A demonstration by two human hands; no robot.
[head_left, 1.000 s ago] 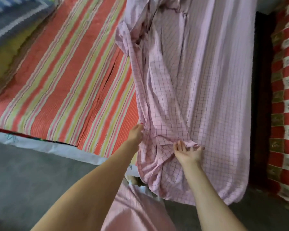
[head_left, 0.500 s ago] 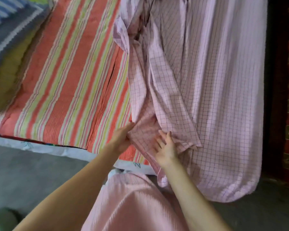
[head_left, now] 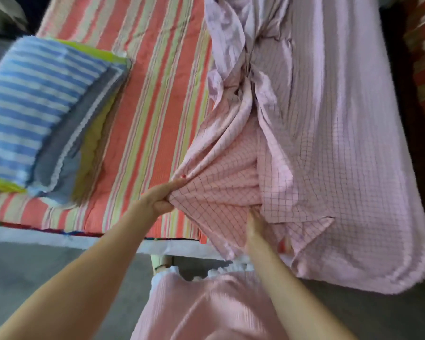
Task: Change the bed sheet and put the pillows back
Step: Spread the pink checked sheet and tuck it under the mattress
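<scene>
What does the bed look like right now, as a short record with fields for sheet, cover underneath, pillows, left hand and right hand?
sheet: pink checked sheet, bunched down the middle, covering the right part of the bed
cover underneath: striped mattress cover, bare on the left part
pillows: blue striped pillow stacked on others at the left
left hand: left hand grips the sheet's edge
right hand: right hand reaches under a fold; fingers hidden

The right hand's [head_left: 255,229] fingers are hidden under the sheet [head_left: 329,143]; the pillow [head_left: 30,106], left, is motion-blurred.
</scene>
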